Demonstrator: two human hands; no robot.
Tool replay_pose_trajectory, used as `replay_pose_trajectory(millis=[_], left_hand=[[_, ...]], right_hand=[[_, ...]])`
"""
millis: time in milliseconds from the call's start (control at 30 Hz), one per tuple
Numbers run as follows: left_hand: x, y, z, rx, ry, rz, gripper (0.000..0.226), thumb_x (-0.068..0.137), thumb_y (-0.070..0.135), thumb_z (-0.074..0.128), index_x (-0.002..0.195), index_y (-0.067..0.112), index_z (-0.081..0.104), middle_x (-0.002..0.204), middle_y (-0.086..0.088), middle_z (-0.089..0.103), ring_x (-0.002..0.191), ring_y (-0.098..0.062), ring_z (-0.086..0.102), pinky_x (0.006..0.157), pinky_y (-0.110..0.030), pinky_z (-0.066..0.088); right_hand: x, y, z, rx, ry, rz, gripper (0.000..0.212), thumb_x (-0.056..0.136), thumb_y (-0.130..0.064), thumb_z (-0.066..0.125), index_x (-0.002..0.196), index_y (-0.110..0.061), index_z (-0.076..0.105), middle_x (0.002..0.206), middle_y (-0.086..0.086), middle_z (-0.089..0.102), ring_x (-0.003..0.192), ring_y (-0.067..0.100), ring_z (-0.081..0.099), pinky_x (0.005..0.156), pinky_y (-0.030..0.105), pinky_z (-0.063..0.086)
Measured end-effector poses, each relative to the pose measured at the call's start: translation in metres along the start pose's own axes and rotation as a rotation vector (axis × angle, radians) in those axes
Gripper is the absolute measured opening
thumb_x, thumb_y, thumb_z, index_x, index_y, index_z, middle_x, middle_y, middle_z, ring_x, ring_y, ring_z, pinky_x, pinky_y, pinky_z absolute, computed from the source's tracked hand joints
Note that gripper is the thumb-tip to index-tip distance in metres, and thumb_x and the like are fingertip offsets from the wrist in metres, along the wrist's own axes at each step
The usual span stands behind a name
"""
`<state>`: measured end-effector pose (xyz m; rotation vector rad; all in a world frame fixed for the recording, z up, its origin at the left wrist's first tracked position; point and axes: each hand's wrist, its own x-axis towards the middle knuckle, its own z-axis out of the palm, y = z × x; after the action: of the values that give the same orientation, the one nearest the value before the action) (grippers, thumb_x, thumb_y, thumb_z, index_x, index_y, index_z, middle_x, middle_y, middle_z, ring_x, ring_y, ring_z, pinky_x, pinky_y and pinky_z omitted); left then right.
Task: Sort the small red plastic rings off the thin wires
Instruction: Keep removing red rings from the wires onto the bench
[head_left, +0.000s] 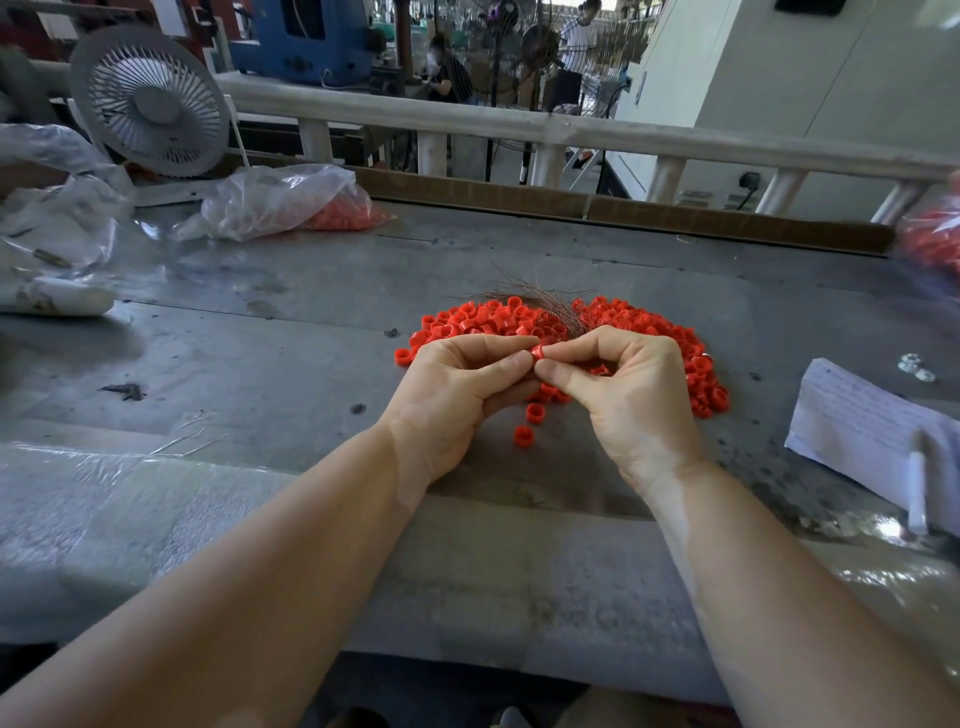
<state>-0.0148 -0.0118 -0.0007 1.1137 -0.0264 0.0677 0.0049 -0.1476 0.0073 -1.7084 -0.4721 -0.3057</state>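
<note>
Just in front of the ring pile (639, 338), both hands meet over the worktop (311, 322). Left hand (457, 395) and right hand (623, 395) each pinch the same single red ring (536, 353) between thumb and forefinger, fingers curled tight, tips almost touching. Wire bundle (545, 301) lies on the far side of the pile, strands fanning toward the back; whether a wire runs through the pinched ring cannot be told, too small. Two loose rings (532, 413) sit on the near side of the pile, below the hands.

Risks, as judged:
- Ring is small and slick, held only at the fingertips; a hard pull could pop it out and send it rolling away from the pile.
- A thin wire may bend or kink if pulled at an angle, jamming the ring.
- Wire ends could prick a fingertip.
- Hands hover right over the pile; a dropped ring still on its wire would mix with the freed ones.
- Bag of rings (291, 202) sits far left of the pile, well apart.
</note>
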Motion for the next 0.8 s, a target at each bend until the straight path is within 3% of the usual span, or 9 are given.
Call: replay_pose_trajectory(millis=[300, 500, 800], left_hand=[[0.001, -0.0014, 0.0015, -0.061, 0.009, -0.013, 0.016, 0.082, -0.005, 0.055, 0.087, 0.004, 0.068, 0.077, -0.005, 0.073, 0.075, -0.014, 0.07, 0.064, -0.019, 0.056], [0.0009, 0.0002, 0.0019, -0.13, -0.006, -0.028, 0.02, 0.085, -0.007, 0.051, 0.087, 0.005, 0.067, 0.076, -0.005, 0.073, 0.073, -0.012, 0.071, 0.061, -0.017, 0.054], [-0.0001, 0.0015, 0.0023, -0.143, -0.004, -0.044, 0.019, 0.083, -0.005, 0.053, 0.086, 0.005, 0.068, 0.077, -0.007, 0.073, 0.073, -0.013, 0.071, 0.063, -0.018, 0.056]], right_hand=[[0.0001, -0.0001, 0.0004, 0.062, 0.014, 0.027, 0.019, 0.072, -0.006, 0.076, 0.068, -0.024, 0.071, 0.066, -0.008, 0.071, 0.069, 0.004, 0.066, 0.063, 0.011, 0.047], [0.0019, -0.0028, 0.0011, 0.248, 0.023, 0.158, 0.018, 0.077, -0.003, 0.069, 0.07, -0.019, 0.068, 0.061, -0.007, 0.068, 0.058, 0.002, 0.057, 0.051, 0.013, 0.043], [0.0011, -0.0048, 0.0016, 0.345, 0.032, 0.248, 0.015, 0.079, -0.002, 0.066, 0.073, -0.016, 0.067, 0.066, -0.004, 0.069, 0.066, 0.012, 0.057, 0.05, 0.015, 0.043]])
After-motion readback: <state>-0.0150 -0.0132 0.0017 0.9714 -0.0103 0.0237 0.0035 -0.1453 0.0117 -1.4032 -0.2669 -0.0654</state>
